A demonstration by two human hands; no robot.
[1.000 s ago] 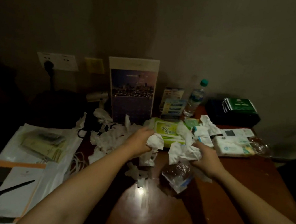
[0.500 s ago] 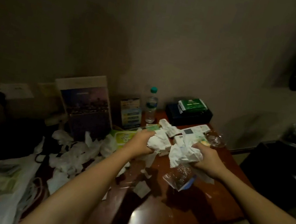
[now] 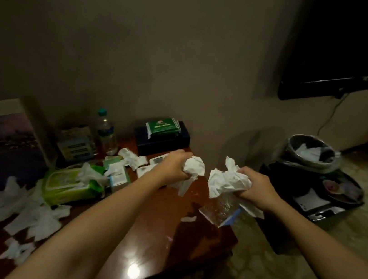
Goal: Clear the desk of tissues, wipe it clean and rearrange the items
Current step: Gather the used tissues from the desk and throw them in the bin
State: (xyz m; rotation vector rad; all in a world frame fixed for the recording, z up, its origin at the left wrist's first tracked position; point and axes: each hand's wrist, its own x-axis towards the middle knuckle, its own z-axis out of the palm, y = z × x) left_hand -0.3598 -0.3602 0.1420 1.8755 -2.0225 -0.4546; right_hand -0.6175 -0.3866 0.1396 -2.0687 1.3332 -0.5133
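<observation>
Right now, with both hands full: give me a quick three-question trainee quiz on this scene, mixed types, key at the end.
1. True or false: the left hand and the right hand each grip crumpled tissue.
2. The bin is: A) right of the desk; B) on the desk; C) under the desk.
3. Fill in: most loose tissues lie on the desk's ____ side.
Key: 1 true; 2 A; 3 left.
</observation>
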